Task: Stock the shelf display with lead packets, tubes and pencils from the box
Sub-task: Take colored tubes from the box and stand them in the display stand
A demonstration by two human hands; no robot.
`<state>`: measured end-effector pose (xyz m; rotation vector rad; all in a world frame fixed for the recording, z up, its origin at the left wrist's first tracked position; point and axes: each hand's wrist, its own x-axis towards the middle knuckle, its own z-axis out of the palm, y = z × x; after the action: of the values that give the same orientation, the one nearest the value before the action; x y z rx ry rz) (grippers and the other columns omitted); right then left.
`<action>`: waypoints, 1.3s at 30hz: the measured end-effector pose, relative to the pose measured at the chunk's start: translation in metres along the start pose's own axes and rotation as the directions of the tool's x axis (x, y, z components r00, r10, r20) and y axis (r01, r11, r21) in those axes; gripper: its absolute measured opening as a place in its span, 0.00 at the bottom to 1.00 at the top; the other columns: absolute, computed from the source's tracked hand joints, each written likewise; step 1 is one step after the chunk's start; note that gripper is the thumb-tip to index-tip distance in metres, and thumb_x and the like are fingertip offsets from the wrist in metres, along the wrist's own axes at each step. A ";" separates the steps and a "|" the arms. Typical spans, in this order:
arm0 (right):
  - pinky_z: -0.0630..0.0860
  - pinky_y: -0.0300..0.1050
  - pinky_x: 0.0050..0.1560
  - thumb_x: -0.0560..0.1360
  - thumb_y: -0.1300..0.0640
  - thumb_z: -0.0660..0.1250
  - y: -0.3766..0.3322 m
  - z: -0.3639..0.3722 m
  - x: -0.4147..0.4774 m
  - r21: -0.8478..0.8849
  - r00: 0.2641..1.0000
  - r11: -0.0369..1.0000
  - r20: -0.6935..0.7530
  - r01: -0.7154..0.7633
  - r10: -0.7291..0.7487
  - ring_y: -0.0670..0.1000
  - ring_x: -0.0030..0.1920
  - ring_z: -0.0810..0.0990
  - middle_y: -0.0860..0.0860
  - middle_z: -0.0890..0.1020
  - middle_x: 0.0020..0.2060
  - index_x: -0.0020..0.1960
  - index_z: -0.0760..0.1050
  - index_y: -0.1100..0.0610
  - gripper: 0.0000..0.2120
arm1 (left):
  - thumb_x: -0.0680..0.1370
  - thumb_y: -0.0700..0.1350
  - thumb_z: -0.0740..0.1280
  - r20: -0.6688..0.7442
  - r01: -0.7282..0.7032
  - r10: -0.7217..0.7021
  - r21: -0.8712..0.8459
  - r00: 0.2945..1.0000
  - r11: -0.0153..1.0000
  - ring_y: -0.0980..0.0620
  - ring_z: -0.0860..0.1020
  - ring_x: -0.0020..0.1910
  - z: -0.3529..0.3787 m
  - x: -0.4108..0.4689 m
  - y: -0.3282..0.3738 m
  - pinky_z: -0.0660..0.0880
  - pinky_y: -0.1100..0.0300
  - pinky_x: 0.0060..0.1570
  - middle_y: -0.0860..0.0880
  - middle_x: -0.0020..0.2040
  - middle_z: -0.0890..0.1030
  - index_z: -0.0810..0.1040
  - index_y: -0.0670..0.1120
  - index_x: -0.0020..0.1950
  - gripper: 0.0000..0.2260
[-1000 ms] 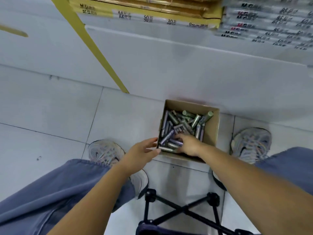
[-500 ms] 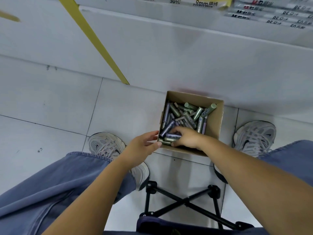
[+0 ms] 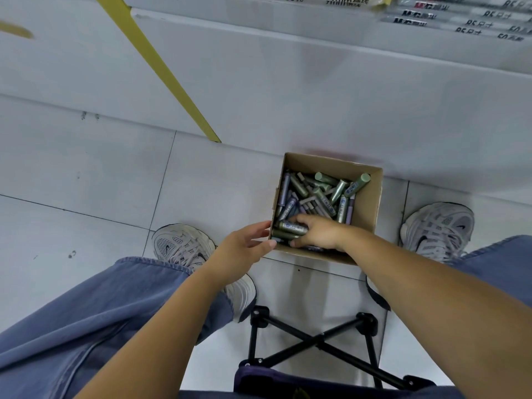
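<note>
- Floor [image 3: 86, 174]: pale grey tiles with thin dark joints.
- Cardboard box [image 3: 370, 203]: stands open on the tiles, against the white shelf base [image 3: 288, 82] at its 12 o'clock.
- Grey trainers: one [image 3: 175, 246] at the box's 9 o'clock, one [image 3: 437, 226] at 3 o'clock.
- Black stool legs [image 3: 313, 341]: at 6 o'clock.

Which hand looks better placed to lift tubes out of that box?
The right hand: it is inside the box, fingers curled over tubes. The left hand only touches the box's outer edge.
</note>
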<state>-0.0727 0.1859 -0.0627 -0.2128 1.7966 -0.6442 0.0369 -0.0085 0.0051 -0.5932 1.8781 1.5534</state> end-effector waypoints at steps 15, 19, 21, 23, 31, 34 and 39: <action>0.71 0.46 0.62 0.69 0.60 0.76 -0.003 -0.001 -0.011 0.076 0.995 0.996 -0.090 0.048 -0.041 0.53 0.60 0.74 0.51 0.76 0.62 0.70 0.70 0.50 0.32 | 0.81 0.48 0.67 -0.003 -0.012 0.013 0.020 1.000 1.000 0.62 0.80 0.55 0.002 -0.003 0.006 0.79 0.57 0.56 0.63 0.60 0.79 0.72 0.66 0.65 0.16; 0.71 0.41 0.55 0.68 0.60 0.77 -0.004 -0.004 -0.020 0.115 0.991 0.991 -0.128 0.063 -0.048 0.51 0.56 0.76 0.50 0.77 0.60 0.69 0.71 0.51 0.31 | 0.81 0.48 0.67 -0.028 -0.004 0.005 0.036 1.000 0.999 0.61 0.80 0.53 0.004 -0.005 0.008 0.79 0.56 0.56 0.62 0.57 0.80 0.73 0.65 0.64 0.15; 0.72 0.37 0.47 0.69 0.61 0.76 -0.007 -0.007 -0.027 0.247 0.976 0.964 -0.211 0.098 -0.045 0.47 0.51 0.78 0.49 0.79 0.56 0.69 0.71 0.51 0.30 | 0.80 0.50 0.68 -0.048 0.012 -0.010 0.053 0.999 0.998 0.61 0.80 0.53 0.005 -0.006 0.008 0.79 0.55 0.57 0.59 0.58 0.81 0.74 0.60 0.67 0.16; 0.76 0.38 0.48 0.70 0.61 0.75 -0.014 -0.012 -0.038 0.429 0.953 0.886 -0.299 0.175 -0.044 0.46 0.50 0.81 0.49 0.81 0.54 0.68 0.71 0.51 0.29 | 0.79 0.52 0.69 -0.103 0.041 -0.032 0.084 0.994 0.996 0.56 0.80 0.55 0.006 -0.008 0.009 0.79 0.52 0.59 0.55 0.61 0.79 0.73 0.56 0.71 0.20; 0.80 0.43 0.48 0.74 0.64 0.70 -0.072 -0.017 -0.120 0.689 0.826 0.464 -0.520 0.556 -0.217 0.53 0.51 0.84 0.53 0.85 0.51 0.56 0.78 0.52 0.13 | 0.75 0.58 0.71 -0.137 -0.267 0.277 0.082 0.951 0.960 0.60 0.80 0.53 0.028 -0.034 0.078 0.79 0.60 0.53 0.55 0.59 0.79 0.77 0.60 0.63 0.17; 0.81 0.50 0.45 0.76 0.64 0.67 -0.095 -0.012 -0.152 0.675 0.785 0.409 -0.576 0.615 -0.228 0.56 0.51 0.84 0.53 0.85 0.52 0.56 0.79 0.54 0.11 | 0.79 0.48 0.69 0.003 -0.254 0.261 -0.227 0.965 0.940 0.51 0.83 0.55 0.037 -0.050 0.106 0.82 0.53 0.52 0.48 0.57 0.83 0.78 0.55 0.62 0.12; 0.80 0.50 0.38 0.78 0.63 0.64 -0.121 -0.017 -0.202 0.620 0.730 0.391 -0.619 0.680 -0.290 0.57 0.47 0.85 0.56 0.85 0.50 0.58 0.78 0.56 0.10 | 0.82 0.38 0.62 0.003 -0.335 0.353 -0.307 0.936 0.891 0.46 0.84 0.56 0.032 -0.079 0.144 0.81 0.50 0.54 0.44 0.56 0.84 0.76 0.49 0.65 0.13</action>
<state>-0.0438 0.1825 0.1717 0.0537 1.5840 -2.0800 -0.0005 0.0486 0.1572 -0.3461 1.7816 2.0919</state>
